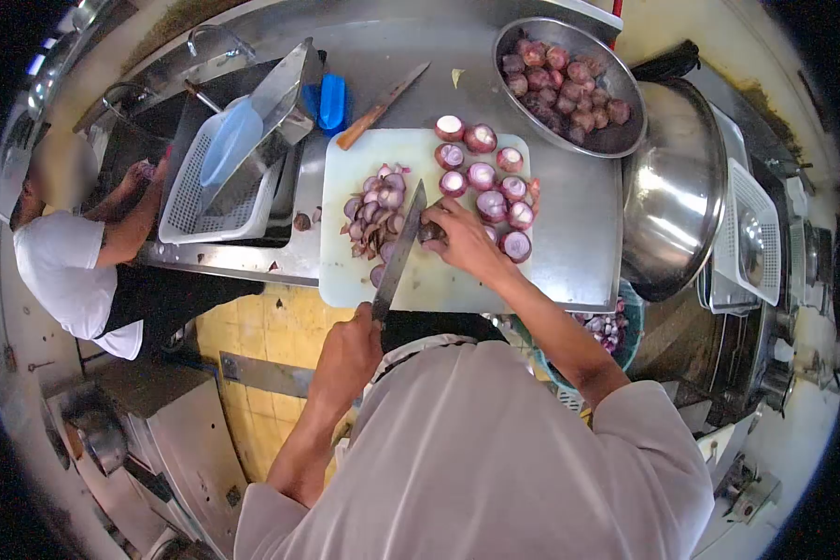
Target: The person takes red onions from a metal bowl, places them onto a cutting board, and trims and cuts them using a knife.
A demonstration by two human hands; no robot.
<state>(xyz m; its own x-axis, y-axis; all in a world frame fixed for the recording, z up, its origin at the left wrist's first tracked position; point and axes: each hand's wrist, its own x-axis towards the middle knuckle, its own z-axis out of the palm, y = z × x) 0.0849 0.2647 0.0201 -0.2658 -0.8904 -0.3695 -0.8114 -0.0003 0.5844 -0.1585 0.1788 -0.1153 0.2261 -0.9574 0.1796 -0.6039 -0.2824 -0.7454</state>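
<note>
My left hand [350, 350] is closed around the handle of a kitchen knife [400, 256], whose long blade slants up and to the right over the white cutting board [420, 297]. With bent fingers, my right hand [462, 238] grips a dark red onion [429, 231] just right of the blade, partly hidden by the fingers. Several onions with cut tops [481, 175] stand on the right side of the board. Left of the blade lies a pile of thin onion end slices [383, 201].
A steel bowl of whole onions [560, 89] stands at the back right beside a large steel pot [672, 187]. A wooden-handled knife [383, 107] and a blue object [331, 103] lie behind the board. Below the counter sits a basin of onions [607, 329]. Another person [70, 247] works at the left sink.
</note>
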